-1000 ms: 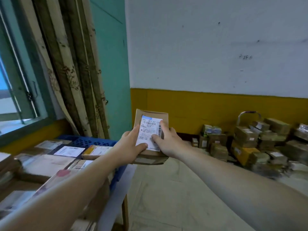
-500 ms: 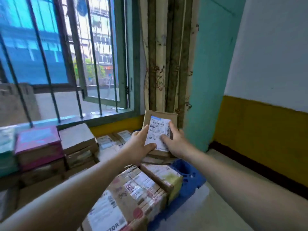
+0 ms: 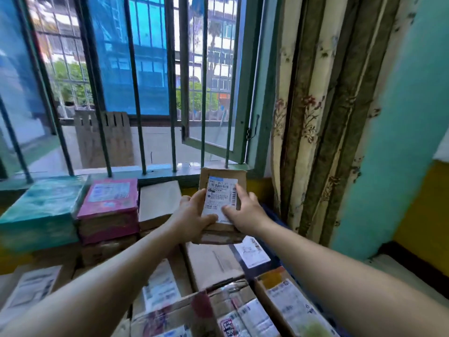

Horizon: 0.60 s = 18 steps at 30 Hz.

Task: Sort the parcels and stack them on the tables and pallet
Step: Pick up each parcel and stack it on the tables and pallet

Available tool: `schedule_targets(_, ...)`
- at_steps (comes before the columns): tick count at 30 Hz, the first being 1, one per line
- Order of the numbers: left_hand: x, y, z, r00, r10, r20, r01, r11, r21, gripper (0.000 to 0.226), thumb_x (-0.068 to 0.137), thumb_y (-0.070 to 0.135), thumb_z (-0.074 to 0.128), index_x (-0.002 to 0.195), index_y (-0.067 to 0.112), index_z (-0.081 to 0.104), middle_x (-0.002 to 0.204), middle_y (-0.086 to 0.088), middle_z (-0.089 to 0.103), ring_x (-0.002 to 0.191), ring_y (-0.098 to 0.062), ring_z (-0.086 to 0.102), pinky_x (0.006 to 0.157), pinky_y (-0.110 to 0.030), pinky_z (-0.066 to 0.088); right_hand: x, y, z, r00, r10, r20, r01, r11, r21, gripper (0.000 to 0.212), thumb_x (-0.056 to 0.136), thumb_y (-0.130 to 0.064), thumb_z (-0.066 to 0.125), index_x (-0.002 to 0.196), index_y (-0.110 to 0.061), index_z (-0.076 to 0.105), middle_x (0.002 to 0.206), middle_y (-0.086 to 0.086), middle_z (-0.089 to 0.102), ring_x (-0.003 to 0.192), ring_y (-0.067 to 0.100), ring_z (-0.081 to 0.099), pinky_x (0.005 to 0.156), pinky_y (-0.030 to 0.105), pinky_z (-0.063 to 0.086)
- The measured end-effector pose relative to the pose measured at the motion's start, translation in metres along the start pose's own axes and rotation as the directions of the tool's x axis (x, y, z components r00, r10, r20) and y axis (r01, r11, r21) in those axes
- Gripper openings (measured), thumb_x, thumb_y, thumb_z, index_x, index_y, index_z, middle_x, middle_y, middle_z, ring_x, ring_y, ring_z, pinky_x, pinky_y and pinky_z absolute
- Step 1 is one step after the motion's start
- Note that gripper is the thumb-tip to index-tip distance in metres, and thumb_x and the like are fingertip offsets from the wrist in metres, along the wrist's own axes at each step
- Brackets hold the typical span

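Observation:
I hold a small brown cardboard parcel (image 3: 222,177) with a white barcode label upright in front of me, above stacked parcels by the window. My left hand (image 3: 192,218) grips its left and lower edge, thumb on the label. My right hand (image 3: 245,211) grips its right side, fingers on the label. Below it lie several brown boxes (image 3: 213,266) with shipping labels. Further left stand a plain brown box (image 3: 159,203), a pink parcel (image 3: 109,203) and a teal parcel (image 3: 41,210), each on top of other boxes.
A barred window (image 3: 136,81) with a green frame and sill runs behind the stacks. A striped floral curtain (image 3: 315,117) hangs at the right, beside a teal wall (image 3: 401,142). A blue pallet edge (image 3: 274,215) shows under the right-hand boxes.
My view has swung left from the yellow-banded wall and floor parcels to the window stacks. Both hands have kept hold of the labelled parcel, now over the stacks by the sill.

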<state>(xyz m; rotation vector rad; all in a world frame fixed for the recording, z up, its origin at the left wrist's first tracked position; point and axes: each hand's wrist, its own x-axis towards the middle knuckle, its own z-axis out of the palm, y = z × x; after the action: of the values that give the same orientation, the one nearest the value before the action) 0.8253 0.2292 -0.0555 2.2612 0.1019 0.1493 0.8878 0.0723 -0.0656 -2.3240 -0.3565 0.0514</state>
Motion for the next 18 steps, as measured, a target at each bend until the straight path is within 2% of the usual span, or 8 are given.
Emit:
schedule_targets(3,0.016,-0.005,-0.002,1.000,-0.006,-0.023,0.006,1.000,0.018,0.078,0.086,0.026,0.068,0.149,0.030,0.021,0.139,-0.003,0.038,0.117,-0.015,0.051,0.085,-0.022,0.050,0.030,0.001,0.003,0.999,-0.031,0.015,0.031,0.999,0.021,0.079,0.093,-0.046,0.058,0.155,-0.038,0.010,0.141,0.004,0.032,0.114,0.018,0.047,0.091,0.039,0.054)
schedule_targets(6,0.037,-0.007,-0.003,0.997,0.003,-0.082,0.001,0.999,0.043,0.075,0.086,0.021,0.068,0.147,0.025,0.026,0.137,0.001,0.047,0.104,-0.004,0.049,0.064,-0.007,0.048,0.063,0.003,0.006,0.997,-0.081,0.011,0.081,0.996,0.036,0.077,0.095,-0.041,0.059,0.156,-0.035,0.012,0.143,0.006,0.031,0.106,0.014,0.042,0.080,0.028,0.050)
schedule_targets(9,0.060,-0.013,0.001,0.990,-0.027,-0.138,0.038,0.996,0.082,0.072,0.086,0.021,0.068,0.146,0.027,0.028,0.135,0.004,0.050,0.097,0.002,0.045,0.053,-0.006,0.041,0.095,0.007,0.016,0.992,-0.118,0.047,0.112,0.987,0.117,0.076,0.096,-0.033,0.060,0.156,-0.031,0.014,0.147,0.006,0.028,0.106,0.015,0.045,0.060,0.013,0.042)
schedule_targets(11,0.074,-0.019,0.006,0.985,-0.061,-0.162,0.078,0.992,0.099,0.070,0.086,0.021,0.067,0.145,0.030,0.029,0.134,0.005,0.051,0.097,0.003,0.045,0.054,-0.008,0.040,0.116,0.014,0.026,0.987,-0.145,0.064,0.134,0.980,0.147,0.076,0.095,-0.030,0.061,0.155,-0.031,0.015,0.150,0.006,0.025,0.113,0.019,0.049,0.056,0.013,0.043)
schedule_targets(13,0.087,-0.024,0.012,0.982,-0.078,-0.174,0.100,0.988,0.119,0.069,0.087,0.022,0.067,0.145,0.029,0.030,0.135,0.006,0.050,0.099,0.004,0.043,0.057,-0.006,0.040,0.135,0.021,0.037,0.984,-0.164,0.062,0.153,0.976,0.157,0.073,0.095,-0.030,0.061,0.154,-0.032,0.017,0.152,0.006,0.023,0.118,0.022,0.049,0.065,0.018,0.050)
schedule_targets(15,0.100,-0.026,0.019,0.980,-0.069,-0.186,0.097,0.984,0.149,0.063,0.089,0.025,0.064,0.143,0.028,0.033,0.128,0.011,0.049,0.102,0.004,0.042,0.061,-0.003,0.037,0.152,0.028,0.046,0.985,-0.160,0.061,0.146,0.971,0.189,0.067,0.097,-0.030,0.057,0.153,-0.030,0.020,0.149,0.005,0.026,0.110,0.018,0.049,0.076,0.027,0.052)
schedule_targets(17,0.110,-0.026,0.025,0.978,-0.070,-0.197,0.101,0.983,0.152,0.055,0.090,0.023,0.062,0.140,0.026,0.037,0.119,0.013,0.048,0.108,0.001,0.046,0.070,-0.002,0.036,0.164,0.036,0.051,0.987,-0.148,0.070,0.130,0.967,0.220,0.060,0.098,-0.028,0.054,0.151,-0.026,0.026,0.145,0.006,0.032,0.097,0.011,0.046,0.070,0.021,0.045)
schedule_targets(18,0.115,-0.027,0.029,0.977,-0.076,-0.201,0.109,0.982,0.154,0.055,0.091,0.021,0.062,0.140,0.025,0.038,0.122,0.011,0.050,0.112,-0.002,0.048,0.076,-0.003,0.036,0.169,0.041,0.053,0.986,-0.148,0.071,0.126,0.962,0.243,0.058,0.098,-0.027,0.054,0.150,-0.025,0.028,0.144,0.006,0.033,0.092,0.009,0.046,0.064,0.017,0.042)
